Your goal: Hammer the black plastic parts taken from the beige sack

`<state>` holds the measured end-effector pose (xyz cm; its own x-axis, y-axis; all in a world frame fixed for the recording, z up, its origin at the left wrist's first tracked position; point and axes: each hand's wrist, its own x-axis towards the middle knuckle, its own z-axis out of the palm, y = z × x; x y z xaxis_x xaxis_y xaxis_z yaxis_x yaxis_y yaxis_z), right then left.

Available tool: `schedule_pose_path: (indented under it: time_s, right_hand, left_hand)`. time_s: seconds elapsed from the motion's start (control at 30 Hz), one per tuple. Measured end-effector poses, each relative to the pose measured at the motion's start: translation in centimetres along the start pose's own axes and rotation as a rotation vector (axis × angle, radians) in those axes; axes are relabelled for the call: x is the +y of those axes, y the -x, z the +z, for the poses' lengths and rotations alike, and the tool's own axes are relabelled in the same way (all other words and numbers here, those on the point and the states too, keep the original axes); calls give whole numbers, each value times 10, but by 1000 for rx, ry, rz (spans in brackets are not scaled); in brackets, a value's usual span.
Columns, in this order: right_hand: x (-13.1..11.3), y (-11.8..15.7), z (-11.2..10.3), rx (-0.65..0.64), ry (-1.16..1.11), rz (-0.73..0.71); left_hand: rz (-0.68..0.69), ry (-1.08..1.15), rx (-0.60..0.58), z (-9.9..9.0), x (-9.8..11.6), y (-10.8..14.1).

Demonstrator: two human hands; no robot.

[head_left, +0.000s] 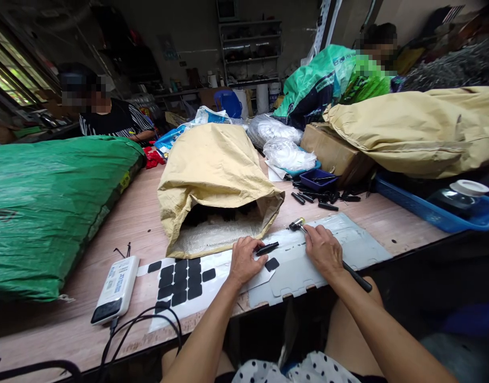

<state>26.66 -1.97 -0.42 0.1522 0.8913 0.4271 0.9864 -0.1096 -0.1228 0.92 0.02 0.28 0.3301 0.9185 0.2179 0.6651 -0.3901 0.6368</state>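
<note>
My left hand [246, 259] pinches a small black cylinder [267, 248] that points right, over the near edge of a white sheet. Closed around the shaft of a hammer [296, 224] is my right hand [324, 251]; the metal head points left and the black handle runs back under my forearm. Beneath both lies a grey plastic board [336, 234]. Rows of black rounded squares [180, 282] cover the white sheet [212, 263] left of my left hand, and one black square [272, 264] lies just right of it.
An open tan sack [220, 170] stands behind my hands. A white power bank [116, 290] with cables and a green sack [57, 213] are left. Black cylinders [304, 197] lie by a purple tray [318, 180]; a blue tray [420, 205] is right. Two people sit across.
</note>
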Motion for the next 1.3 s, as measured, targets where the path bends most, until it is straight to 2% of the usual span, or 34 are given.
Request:
schedule_pose_path:
  time_s: [0.13, 0.3, 0.57, 0.7, 0.83, 1.3]
  right_hand:
    - [-6, 2, 2, 22, 66, -19]
    - [-10, 1, 0, -13, 84, 5]
    - [-11, -17, -4, -188, 29, 55]
    - [-12, -15, -2, -117, 129, -28]
    - [-13, -11, 0, -66, 165, -52]
    - [-14, -11, -1, -74, 145, -26]
  left_hand:
    - [-9, -14, 7, 0, 1, -1]
    - [-13, -22, 14, 1, 0, -2]
    - [-21, -40, -5, 0, 2, -1]
    - [-27, -48, -4, 0, 2, -1]
    - [-5, -40, -33, -2, -1, -1]
    - [-1, -67, -41, -4, 0, -2]
